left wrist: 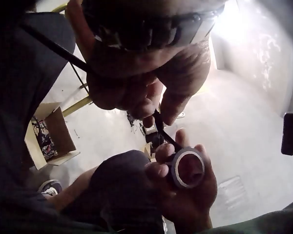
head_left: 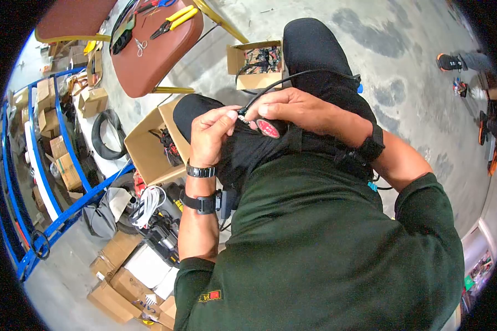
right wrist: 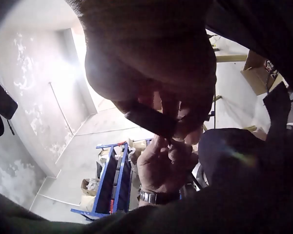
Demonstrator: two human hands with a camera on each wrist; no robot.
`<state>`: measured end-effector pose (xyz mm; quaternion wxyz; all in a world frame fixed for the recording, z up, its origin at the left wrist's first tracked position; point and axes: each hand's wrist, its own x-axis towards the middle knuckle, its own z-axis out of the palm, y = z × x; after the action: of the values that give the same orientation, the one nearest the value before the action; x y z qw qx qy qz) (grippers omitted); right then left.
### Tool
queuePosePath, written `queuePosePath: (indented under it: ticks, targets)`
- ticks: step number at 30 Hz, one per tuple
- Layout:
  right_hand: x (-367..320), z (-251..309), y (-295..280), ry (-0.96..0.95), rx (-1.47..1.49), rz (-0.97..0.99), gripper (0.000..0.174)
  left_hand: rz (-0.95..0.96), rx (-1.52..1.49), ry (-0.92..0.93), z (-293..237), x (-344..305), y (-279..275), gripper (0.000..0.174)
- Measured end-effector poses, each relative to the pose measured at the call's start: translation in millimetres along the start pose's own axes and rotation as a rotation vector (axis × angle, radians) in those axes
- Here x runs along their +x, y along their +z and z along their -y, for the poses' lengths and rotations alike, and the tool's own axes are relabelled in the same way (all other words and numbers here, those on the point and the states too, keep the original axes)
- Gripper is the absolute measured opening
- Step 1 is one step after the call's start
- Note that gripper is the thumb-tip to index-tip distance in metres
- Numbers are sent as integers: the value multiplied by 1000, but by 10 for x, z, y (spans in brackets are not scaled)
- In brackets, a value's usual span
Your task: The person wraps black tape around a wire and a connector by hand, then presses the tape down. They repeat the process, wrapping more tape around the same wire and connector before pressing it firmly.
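In the head view my left hand (head_left: 207, 138) pinches a black cable (head_left: 292, 78) between thumb and fingers above my lap. My right hand (head_left: 303, 110) is close beside it and grips a roll of black tape (head_left: 268, 128), whose red label faces up. From the roll, a dark strip of tape (left wrist: 170, 138) runs up to the left fingertips in the left wrist view. The right wrist view shows the roll (right wrist: 150, 121) edge-on, just above the left hand's fingers. The cable arches over my right thigh.
A brown chair (head_left: 149, 71) holds yellow-handled pliers (head_left: 174, 22) and small scissors (head_left: 141, 47). Open cardboard boxes stand ahead (head_left: 248, 81) and by my left knee (head_left: 146, 144), with tangled wire parts inside. A blue shelf rack (head_left: 72, 207) is at left, and a shod foot (head_left: 450, 62) shows far right.
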<state>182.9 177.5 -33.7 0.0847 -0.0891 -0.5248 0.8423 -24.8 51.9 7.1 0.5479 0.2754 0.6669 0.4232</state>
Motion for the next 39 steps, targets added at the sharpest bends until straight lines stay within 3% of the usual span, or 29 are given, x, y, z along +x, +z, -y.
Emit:
queuePosePath:
  ticks: [2,5,8,12,15,18,24,28,30,32,35,38,39]
  targets:
    - [-34,30,47,123,156,-7,36,-38,5,46,86,20,12,17]
    - [-80,139,106,0,220,27,48,-57,11,74,105,6,30,15]
    - [-41,106,84,11,229,24,57,-70,54,103,57,-42,63,11]
    - [26,287,41,112,314,-36,53,-63,64,216,18,-94,193,7]
    - [71,290,-23,163,319,-42,55,-50,250,150,73,-70,149,12]
    - [124,207,17,-55,339,-32,40,-52,226,178,63,-99,192,14]
    - [136,417,-107,179,-66,-68,45,-67,201,196,30,-89,253,18]
    - [230,534,-209,-49,-589,-62,47,-32,266,208,90,-39,198,19]
    - [268,726,-224,-58,-833,5,55,-38,294,208,60,-55,215,18]
    - [357,719,-276,-89,-824,94,53,-50,302,225,24,-39,239,17]
    - [446,627,-314,-66,-658,61,51,-95,334,203,0,-61,259,17]
    - [484,644,-270,78,-594,-16,48,-169,398,275,67,-68,279,15]
    - [518,565,-279,14,-582,-11,45,-198,430,309,79,-64,288,14]
